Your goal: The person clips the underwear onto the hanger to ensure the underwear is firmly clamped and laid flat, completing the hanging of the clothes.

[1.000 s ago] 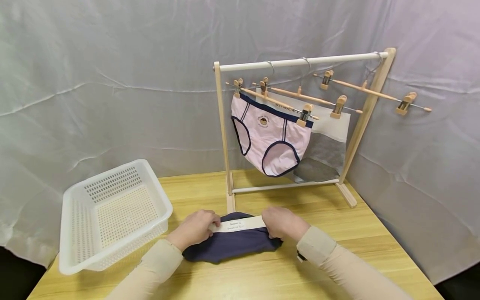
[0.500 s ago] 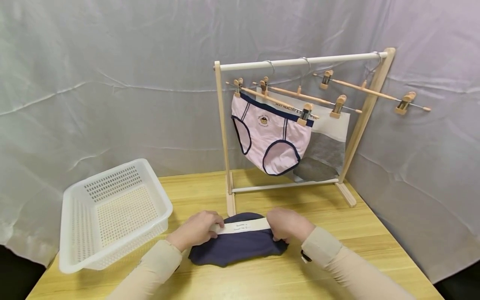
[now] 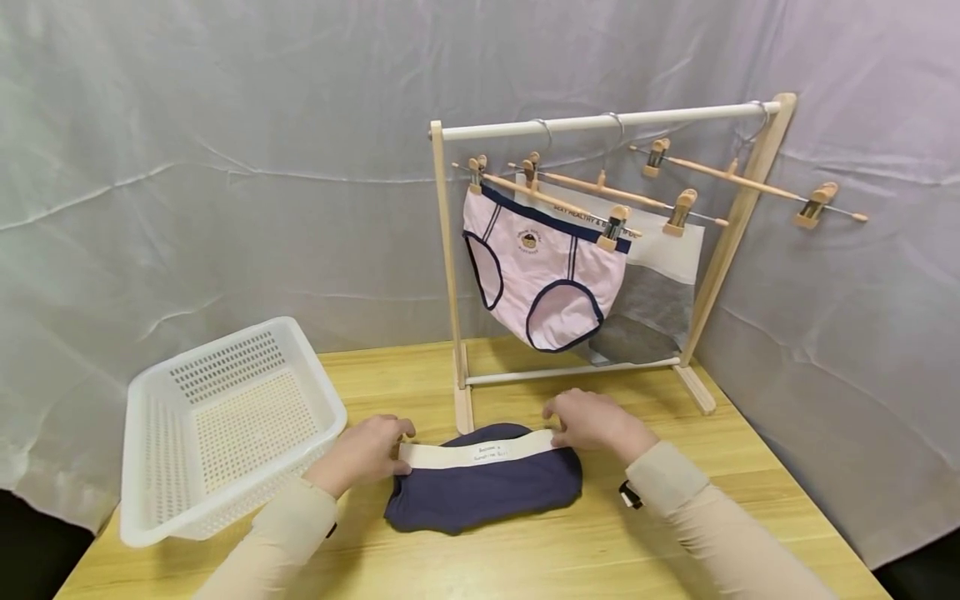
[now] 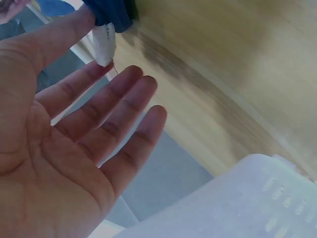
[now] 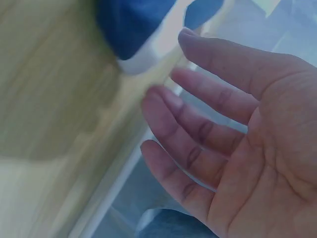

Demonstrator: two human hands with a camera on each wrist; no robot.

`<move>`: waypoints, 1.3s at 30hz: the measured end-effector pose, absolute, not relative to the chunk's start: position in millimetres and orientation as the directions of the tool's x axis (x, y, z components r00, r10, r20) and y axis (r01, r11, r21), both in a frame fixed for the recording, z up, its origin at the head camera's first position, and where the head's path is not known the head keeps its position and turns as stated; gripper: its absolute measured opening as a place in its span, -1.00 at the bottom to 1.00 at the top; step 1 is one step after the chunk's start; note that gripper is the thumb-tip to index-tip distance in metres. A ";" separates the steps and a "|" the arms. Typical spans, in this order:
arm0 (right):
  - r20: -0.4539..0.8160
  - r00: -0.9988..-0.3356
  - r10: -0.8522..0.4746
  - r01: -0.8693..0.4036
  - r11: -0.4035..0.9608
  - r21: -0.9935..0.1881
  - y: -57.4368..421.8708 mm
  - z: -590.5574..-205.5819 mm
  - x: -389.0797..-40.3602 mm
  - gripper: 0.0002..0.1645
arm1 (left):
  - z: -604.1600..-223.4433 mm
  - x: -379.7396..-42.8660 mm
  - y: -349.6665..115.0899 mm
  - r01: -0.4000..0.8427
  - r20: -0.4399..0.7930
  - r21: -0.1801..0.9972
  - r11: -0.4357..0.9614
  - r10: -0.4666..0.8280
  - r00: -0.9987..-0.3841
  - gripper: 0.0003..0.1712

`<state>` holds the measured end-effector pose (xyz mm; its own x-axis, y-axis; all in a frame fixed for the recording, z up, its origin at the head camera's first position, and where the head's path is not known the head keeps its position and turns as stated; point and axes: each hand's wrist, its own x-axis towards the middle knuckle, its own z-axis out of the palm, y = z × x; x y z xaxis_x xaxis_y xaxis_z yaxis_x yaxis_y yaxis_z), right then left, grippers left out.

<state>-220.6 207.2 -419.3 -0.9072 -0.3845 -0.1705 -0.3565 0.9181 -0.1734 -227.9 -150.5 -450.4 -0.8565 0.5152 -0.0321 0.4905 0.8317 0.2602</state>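
Navy underpants [image 3: 487, 492] with a cream waistband [image 3: 491, 452] lie flat on the wooden table. Small lettering marks the middle of the band. My left hand [image 3: 367, 454] is at the band's left end, its thumb and index fingertip close against the cloth [image 4: 109, 15]; the fingers are spread. Off the band's right end, my right hand [image 3: 596, 425] has loosely bent fingers with nothing between them. In the right wrist view the cloth [image 5: 133, 25] appears just beyond the thumb, apart from the palm.
A white perforated basket [image 3: 333, 417] stands on the left. Behind the underpants is a wooden drying rack [image 3: 453, 275] with clip hangers [image 3: 731, 177]. Pink briefs [image 3: 540, 267] and a grey-and-white garment [image 3: 652, 308] hang there; the rightmost hanger holds nothing. Grey curtains enclose the back.
Both hands have let go of the waistband and drawn apart, left hand leftward, right hand rightward. The underpants have shifted slightly right and now lie spread out flatter.
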 end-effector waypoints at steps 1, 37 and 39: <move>-0.168 -0.906 -0.388 -0.362 0.917 -0.166 207.4 -421.3 -222.1 -0.59 | -450.2 -227.3 -151.5 0.479 -0.042 0.257 0.839 0.505 -0.862 -0.51; -0.139 -0.887 -0.441 -0.376 0.862 -0.340 220.0 -444.6 -231.7 -0.63 | -466.9 -229.6 -164.7 0.519 0.049 0.341 0.784 0.537 -0.842 -0.70; -0.132 -0.881 -0.455 -0.382 0.846 -0.372 220.8 -445.1 -232.5 -0.65 | -465.7 -229.2 -165.5 0.527 0.058 0.345 0.777 0.543 -0.838 -0.70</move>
<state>-232.5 220.8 -445.1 -0.8806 -0.4551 -0.1318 -0.3815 0.8460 -0.3724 -229.2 -165.5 -465.7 -0.8379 0.5428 0.0584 0.5272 0.7766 0.3449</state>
